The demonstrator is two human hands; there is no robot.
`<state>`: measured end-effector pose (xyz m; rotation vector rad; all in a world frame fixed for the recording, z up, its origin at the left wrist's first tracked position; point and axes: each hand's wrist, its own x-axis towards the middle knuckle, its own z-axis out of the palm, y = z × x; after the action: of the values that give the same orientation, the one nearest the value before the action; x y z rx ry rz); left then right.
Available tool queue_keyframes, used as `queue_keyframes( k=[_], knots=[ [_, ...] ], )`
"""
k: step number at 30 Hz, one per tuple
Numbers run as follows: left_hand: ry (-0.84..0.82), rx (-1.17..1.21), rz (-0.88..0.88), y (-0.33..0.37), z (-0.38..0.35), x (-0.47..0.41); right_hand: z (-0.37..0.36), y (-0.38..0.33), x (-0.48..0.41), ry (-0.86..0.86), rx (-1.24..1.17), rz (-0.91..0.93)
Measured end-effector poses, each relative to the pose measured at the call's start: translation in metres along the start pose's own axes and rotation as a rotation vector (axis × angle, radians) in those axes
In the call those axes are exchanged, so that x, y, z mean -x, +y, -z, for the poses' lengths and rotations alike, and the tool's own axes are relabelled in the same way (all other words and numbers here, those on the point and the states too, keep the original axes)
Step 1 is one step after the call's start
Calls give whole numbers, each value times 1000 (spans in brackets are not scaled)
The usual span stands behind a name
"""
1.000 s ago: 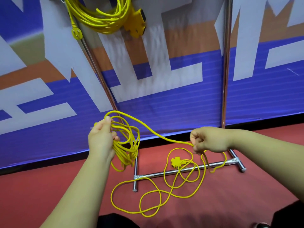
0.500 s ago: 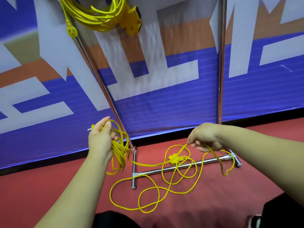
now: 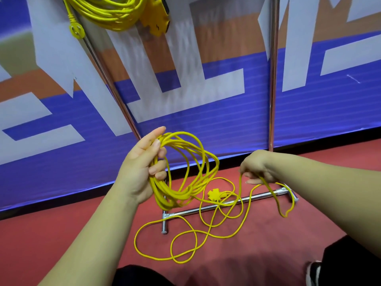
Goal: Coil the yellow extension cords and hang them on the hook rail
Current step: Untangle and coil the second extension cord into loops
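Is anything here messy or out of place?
Only the loose cord: it sprawls in overlapping loops on the red floor, crossing the rack's base bar, plug among them. The left hand holds the coiled part, the right hand pinches a strand.

Loose loops of thin yellow extension cord (image 3: 208, 234) sprawl over the chrome metal floor bar (image 3: 263, 194), obstructing low reaches. Passage lies between the slanted chrome pole (image 3: 105, 79) and the upright chrome pole (image 3: 273, 79). Bare red floor (image 3: 51, 234) lies left.

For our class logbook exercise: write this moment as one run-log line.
phase: coiling | left hand: holds coil | right hand: pinches loose cord | floor: plug | above: hung cord
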<state>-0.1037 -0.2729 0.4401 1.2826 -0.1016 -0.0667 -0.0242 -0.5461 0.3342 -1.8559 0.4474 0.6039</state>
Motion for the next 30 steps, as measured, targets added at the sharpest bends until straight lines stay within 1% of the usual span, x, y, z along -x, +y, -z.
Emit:
queue_keyframes(
  k=[3,8,11,14,19,21,23,26,30],
  knots=[
    [-97,-3,68,-4,-3,2,-3,-3,-2,-20,-189,2],
    [-286,18,165,-7,-1,3,-7,-15,6,-47,-340,61],
    [-329,3,218,-9,-3,3,-8,-25,7,-67,-326,109],
    [-351,-35,233,-15,-6,3,-5,-39,14,-36,-192,214],
    [-336,-169,236,-23,-10,2,-1,-59,38,-30,-7,413],
    [-319,-220,235,-27,-11,1,2,-64,46,-28,34,440],
    [-289,-278,227,-32,-13,0,3,-67,52,-40,47,420],
    [-233,-319,224,-40,-16,-1,3,-71,62,-96,72,339],
    [-172,-298,227,-46,-23,-3,2,-75,69,-179,38,302]
  ],
)
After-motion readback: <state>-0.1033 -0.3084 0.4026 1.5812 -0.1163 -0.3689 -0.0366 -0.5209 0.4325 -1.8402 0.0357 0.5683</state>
